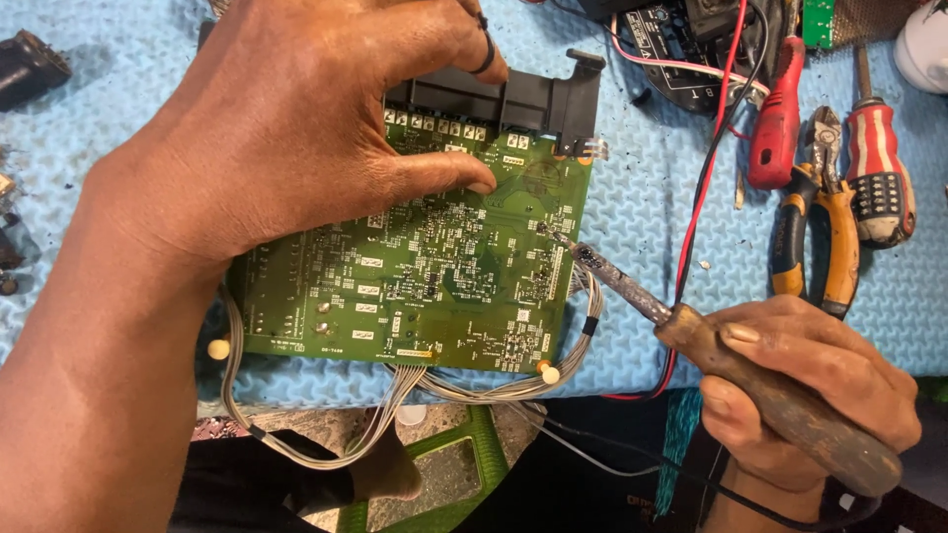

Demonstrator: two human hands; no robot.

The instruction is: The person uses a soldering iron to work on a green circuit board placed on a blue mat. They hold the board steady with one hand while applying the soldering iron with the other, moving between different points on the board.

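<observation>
Fingers of the right hand (810, 380) wrap a soldering iron (691, 331) by its worn wooden handle, grip closed, tip slanting up-left onto the green circuit board (425, 266). The left hand (286, 128) lies spread and flat, pressing that board onto the blue worktop mat (642, 197). Pliers (820, 217) lie to the right.

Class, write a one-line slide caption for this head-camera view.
Left hand steadies a green circuit board while right hand applies a soldering iron.

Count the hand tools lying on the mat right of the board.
3: a red-handled tool nearest the board, orange-handled pliers beside it, and a red-and-white striped screwdriver farthest right. More may lie beyond the frame's edge.
</observation>
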